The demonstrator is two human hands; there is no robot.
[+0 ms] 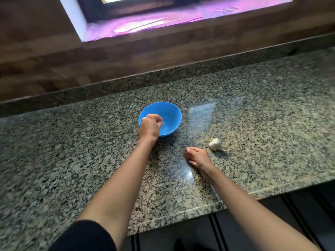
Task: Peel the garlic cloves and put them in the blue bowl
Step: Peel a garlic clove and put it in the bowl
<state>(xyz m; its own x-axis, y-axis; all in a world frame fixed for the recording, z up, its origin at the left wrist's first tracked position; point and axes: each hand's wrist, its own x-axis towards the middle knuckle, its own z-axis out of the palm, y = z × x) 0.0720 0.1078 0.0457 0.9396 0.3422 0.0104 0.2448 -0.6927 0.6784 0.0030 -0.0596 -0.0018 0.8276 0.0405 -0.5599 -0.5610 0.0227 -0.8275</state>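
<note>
granite counter [72, 142] edge near, open granite left and right, left hand [150, 125] curled over blue bowl [170, 113], right hand [198, 157] curled beside garlic bulb [215, 144], held contents not discernible, window [145, 20] far

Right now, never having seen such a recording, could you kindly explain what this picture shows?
No machine here: a person wears one camera on the head, looking forward and down at the work. This single picture shows a speckled granite counter below a window. On it sit a blue bowl and, nearer and to the right, a garlic bulb. The left hand hovers over the bowl's near rim, fingers curled as if pinching something too small to make out. The right hand lies beside the bulb, fingers curled and blurred, so I cannot tell whether it holds anything.
</note>
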